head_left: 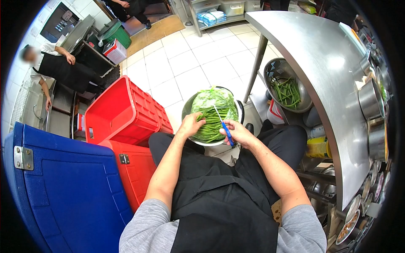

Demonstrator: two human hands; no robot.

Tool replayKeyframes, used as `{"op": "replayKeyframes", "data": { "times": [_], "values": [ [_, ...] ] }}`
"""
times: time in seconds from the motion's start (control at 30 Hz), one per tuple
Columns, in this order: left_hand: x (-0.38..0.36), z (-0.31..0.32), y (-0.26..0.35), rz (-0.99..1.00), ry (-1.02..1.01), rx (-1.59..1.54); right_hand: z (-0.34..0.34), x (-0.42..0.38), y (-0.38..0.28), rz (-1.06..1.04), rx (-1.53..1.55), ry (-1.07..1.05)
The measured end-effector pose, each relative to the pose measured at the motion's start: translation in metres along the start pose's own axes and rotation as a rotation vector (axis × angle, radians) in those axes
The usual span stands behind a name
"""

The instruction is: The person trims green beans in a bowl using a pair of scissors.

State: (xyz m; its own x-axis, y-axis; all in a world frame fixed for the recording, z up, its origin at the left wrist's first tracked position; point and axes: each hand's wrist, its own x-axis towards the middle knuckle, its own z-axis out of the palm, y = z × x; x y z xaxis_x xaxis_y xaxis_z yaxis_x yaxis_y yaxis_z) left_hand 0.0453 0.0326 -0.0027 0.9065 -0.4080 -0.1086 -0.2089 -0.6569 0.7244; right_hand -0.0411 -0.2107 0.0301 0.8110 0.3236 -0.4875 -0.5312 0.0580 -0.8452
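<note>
The green beans (pixel 209 122) lie in a thick bundle, long thin pods running roughly the same way, dark green and glossy, still partly wrapped in a clear plastic bag (pixel 213 100) that bunches up pale and crinkled over their far end. They sit in a round metal bowl (pixel 240 110) that rests on my lap, just past my knees, above the white tiled floor (pixel 198 63).

My left hand (pixel 190 125) presses down on the near end of the bundle, its fingers curled over the pods. My right hand (pixel 237 132) has its fingers closed around the blue handle of a knife (pixel 223 126), whose thin blade points up across the beans toward the bag.

To my right, a second metal colander (pixel 276 71) with more green beans stands on a low shelf under the curved steel surface (pixel 320 67). Metal pots (pixel 371 99) line that surface's far edge. To my left are a red plastic crate (pixel 122 111) and a big blue lidded box (pixel 63 181). Farther off, a person in a black apron (pixel 63 69) stands at a counter.
</note>
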Motion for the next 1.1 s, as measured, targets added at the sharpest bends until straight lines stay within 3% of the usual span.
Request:
{"op": "replayKeyframes", "data": {
  "times": [0.17,0.67,0.77,1.1],
  "values": [
    [-0.005,-0.013,-0.007,-0.072,0.076,-0.167,0.000,0.001,0.000,0.005,-0.022,-0.001],
    [-0.020,-0.009,-0.008,-0.135,0.186,-0.187,0.004,-0.001,0.002,-0.073,0.008,-0.020],
    [-0.019,-0.005,-0.018,-0.128,0.174,-0.361,0.003,-0.001,0.002,-0.025,0.009,-0.013],
    [-0.025,-0.008,0.000,-0.060,-0.014,-0.412,0.004,-0.002,0.002,-0.022,0.035,-0.072]
  ]
}}
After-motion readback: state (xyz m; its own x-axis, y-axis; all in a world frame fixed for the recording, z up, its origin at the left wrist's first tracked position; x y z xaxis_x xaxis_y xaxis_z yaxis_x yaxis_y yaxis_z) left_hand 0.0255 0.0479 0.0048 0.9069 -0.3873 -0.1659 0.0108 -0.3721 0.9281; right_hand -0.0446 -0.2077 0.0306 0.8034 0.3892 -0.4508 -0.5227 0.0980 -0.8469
